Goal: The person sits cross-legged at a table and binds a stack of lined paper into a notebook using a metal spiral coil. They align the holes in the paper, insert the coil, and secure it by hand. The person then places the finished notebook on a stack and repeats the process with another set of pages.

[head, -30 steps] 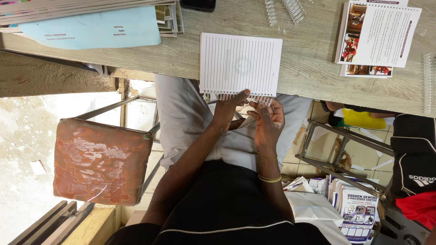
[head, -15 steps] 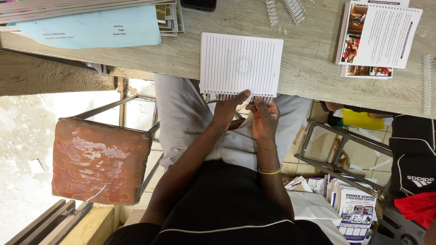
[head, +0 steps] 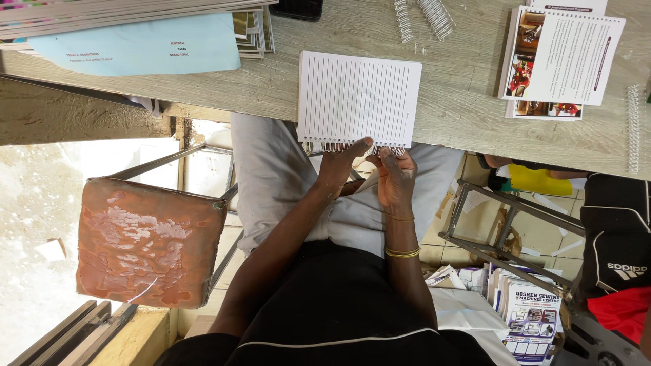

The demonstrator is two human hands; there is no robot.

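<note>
Beside lined notepad (head: 358, 98), booklet (head: 561, 57), loose wire coils (head: 424, 17)

White ruled notepad (head: 358, 99), fine dark lines, silver wire binding, at the desk's (head: 461, 115) near edge. Desk: pale grey wood grain. Light blue sheet (head: 146, 46) at the far left corner. Stool seat (head: 148, 241): worn, mottled orange-brown. Gold bangles (head: 403, 253) on the right wrist. Trousers (head: 271, 183) light grey; top black, thin white stripe.

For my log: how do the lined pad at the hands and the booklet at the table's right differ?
The lined pad shows plain ruled paper; the booklet shows text and colour photos. Both hands, left hand and right hand, touch the pad's wire edge; the booklet lies untouched. Both rest flat on the table.
</note>
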